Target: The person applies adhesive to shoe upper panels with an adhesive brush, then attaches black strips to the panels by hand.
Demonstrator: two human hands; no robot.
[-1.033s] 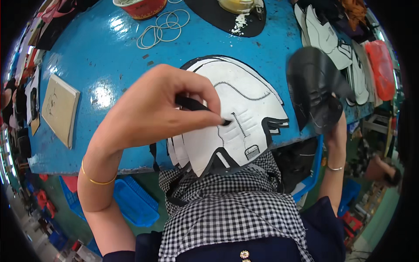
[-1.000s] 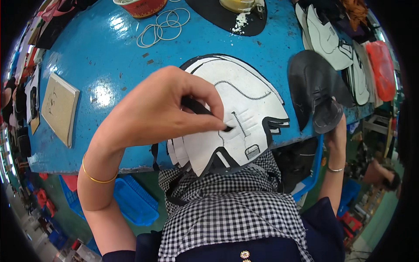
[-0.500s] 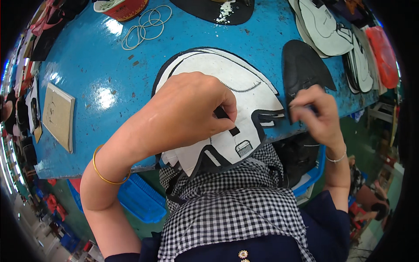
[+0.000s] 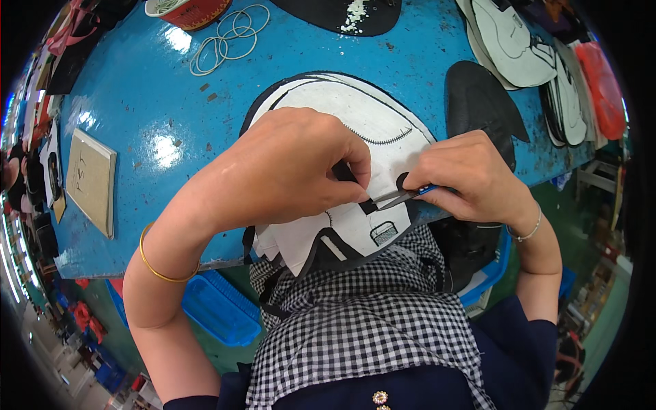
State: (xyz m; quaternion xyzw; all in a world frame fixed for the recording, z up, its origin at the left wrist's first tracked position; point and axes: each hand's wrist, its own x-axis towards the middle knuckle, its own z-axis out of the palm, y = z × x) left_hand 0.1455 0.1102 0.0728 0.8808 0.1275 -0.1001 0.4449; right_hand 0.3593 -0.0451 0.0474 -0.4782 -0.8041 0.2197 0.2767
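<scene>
A stack of white, black-edged shoe-upper pieces lies at the table's near edge, partly over my lap. My left hand rests over it, thumb and forefinger pinching a short black strip that stands against the top piece. My right hand is closed on small thread snips with a blue and black grip. Their metal tips reach the strip's lower end, just beside my left fingertips. My left hand hides part of the stack. Whether the blades are touching the strip, I cannot tell.
Beyond the stack, a dark shoe-shaped piece lies on the blue table. More white pieces are piled at the far right, near a red bundle. White cord loops, a red tub and a notepad are leftward.
My right hand has moved left from beside the dark piece to the stack, bringing the snips' tips to the black strip. My left hand keeps its pinch and has barely moved.
</scene>
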